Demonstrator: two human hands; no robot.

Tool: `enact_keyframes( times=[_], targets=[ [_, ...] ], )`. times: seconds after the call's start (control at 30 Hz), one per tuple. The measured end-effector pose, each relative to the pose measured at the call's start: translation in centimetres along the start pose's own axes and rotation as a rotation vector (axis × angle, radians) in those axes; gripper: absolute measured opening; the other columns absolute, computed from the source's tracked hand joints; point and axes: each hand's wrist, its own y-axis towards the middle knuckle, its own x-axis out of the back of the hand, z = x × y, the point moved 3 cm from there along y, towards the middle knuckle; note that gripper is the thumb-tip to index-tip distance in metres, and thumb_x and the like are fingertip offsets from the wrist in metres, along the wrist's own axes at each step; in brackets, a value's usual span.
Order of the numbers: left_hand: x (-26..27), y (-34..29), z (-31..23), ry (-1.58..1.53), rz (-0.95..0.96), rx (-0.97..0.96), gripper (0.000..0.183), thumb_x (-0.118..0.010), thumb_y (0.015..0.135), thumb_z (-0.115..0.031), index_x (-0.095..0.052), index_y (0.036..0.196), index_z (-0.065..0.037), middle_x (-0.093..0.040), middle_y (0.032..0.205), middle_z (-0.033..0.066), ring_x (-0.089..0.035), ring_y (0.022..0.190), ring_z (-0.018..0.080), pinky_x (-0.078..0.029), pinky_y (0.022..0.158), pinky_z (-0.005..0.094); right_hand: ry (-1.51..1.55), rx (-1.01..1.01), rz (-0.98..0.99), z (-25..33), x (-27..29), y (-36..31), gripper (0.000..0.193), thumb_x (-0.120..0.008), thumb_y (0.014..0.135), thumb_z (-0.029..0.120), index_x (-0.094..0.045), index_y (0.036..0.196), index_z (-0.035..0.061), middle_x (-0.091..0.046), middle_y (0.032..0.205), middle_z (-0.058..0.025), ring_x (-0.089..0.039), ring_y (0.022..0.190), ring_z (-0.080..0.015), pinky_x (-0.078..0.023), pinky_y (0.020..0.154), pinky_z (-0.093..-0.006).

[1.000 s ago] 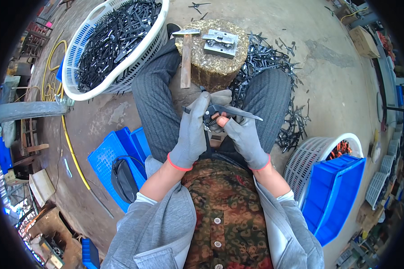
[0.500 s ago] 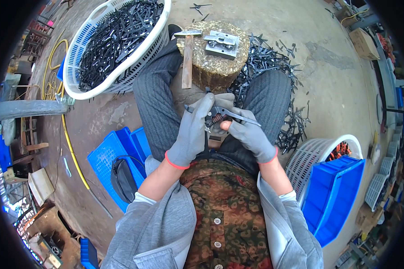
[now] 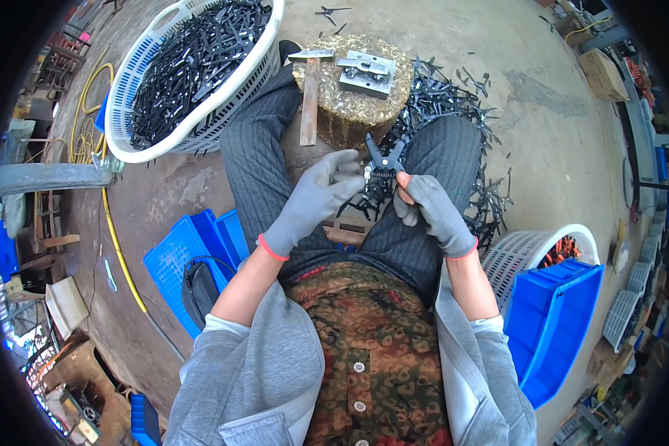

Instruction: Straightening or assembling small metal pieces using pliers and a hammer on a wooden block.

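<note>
My right hand (image 3: pixel 432 207) pinches a pair of dark pliers (image 3: pixel 383 160) between thumb and fingers, near the handle end. The jaws point up and away from me and are spread apart; a coiled spring shows below the pivot. My left hand (image 3: pixel 321 189) has its fingers apart, just left of the pliers, and seems to hold nothing. Both hands wear grey gloves with red cuffs. Beyond them stands a round stump (image 3: pixel 342 123), bearing a hammer (image 3: pixel 310 104) with a wooden handle and a metal block fixture (image 3: pixel 367 74).
A white basket (image 3: pixel 115 123) full of dark plier parts stands at the far left. More dark parts (image 3: pixel 431 97) lie heaped on the floor right of the stump. Blue bins (image 3: pixel 175 256) sit at left; a blue bin (image 3: pixel 543 320) leans by a white basket (image 3: pixel 498 264) at right.
My left hand has let go of the pliers and drawn back to the left, fingers opening. The pliers have turned upright in my right hand, jaws now away from me.
</note>
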Motion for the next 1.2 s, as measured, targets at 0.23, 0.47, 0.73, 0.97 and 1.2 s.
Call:
enact_keyframes(
  times=[0.23,0.47,0.73,0.97,1.2],
  targets=[
    [0.5,0.1,0.7,0.283,-0.105,-0.020,0.041,-0.058,0.089,-0.024,-0.054,0.119,0.005,-0.063,0.088,0.0067,-0.060,0.074,0.0110,-0.048,0.069,0.0223,-0.063,-0.049,0.039,-0.3,-0.6,-0.4,0.050,-0.040,0.096,0.043,-0.039,0.058,0.0100,-0.047,0.053,-0.0022,-0.041,0.044,-0.0085,-0.032,0.045,-0.0228],
    [2.2,-1.3,1.0,0.090,-0.055,0.128,0.047,-0.042,0.097,-0.038,-0.059,0.108,0.004,-0.064,0.078,0.0090,-0.062,0.066,0.0137,-0.049,0.064,0.0226,0.046,0.043,0.055,-0.7,-0.2,-0.6,0.049,-0.039,0.097,0.042,-0.038,0.060,0.0090,-0.046,0.054,-0.0027,-0.040,0.046,-0.0095,-0.030,0.045,-0.0253],
    [-0.8,-2.5,2.3,0.074,0.058,0.185,0.049,-0.041,0.097,-0.040,-0.060,0.083,0.003,-0.056,0.055,0.0050,-0.053,0.043,0.0111,-0.042,0.043,0.0212,0.336,0.224,-0.081,-1.8,-3.7,0.3,0.052,-0.034,0.099,0.043,-0.056,0.111,-0.0025,-0.063,0.079,-0.0094,-0.057,0.063,-0.0153,-0.047,0.063,-0.0259],
    [-4.2,-2.8,4.2,-0.050,-0.070,0.254,0.042,-0.043,0.098,-0.034,-0.057,0.080,0.002,-0.056,0.056,0.0066,-0.052,0.040,0.0135,-0.042,0.037,0.0227,0.862,0.005,0.001,-3.9,-6.2,0.8,0.038,-0.039,0.098,0.042,-0.049,0.098,0.0046,-0.063,0.088,-0.0134,-0.060,0.061,-0.0177,-0.049,0.055,-0.0283],
    [3.4,-3.4,0.6,0.164,0.031,0.149,0.043,-0.047,0.096,-0.034,-0.057,0.108,0.006,-0.065,0.090,0.0114,-0.064,0.080,0.0177,-0.050,0.075,0.0277,0.839,-0.036,0.197,-2.2,-4.0,1.3,0.036,-0.041,0.097,0.033,-0.051,0.110,0.0007,-0.060,0.098,-0.0118,-0.059,0.103,-0.0254,-0.046,0.091,-0.0378]
  ],
)
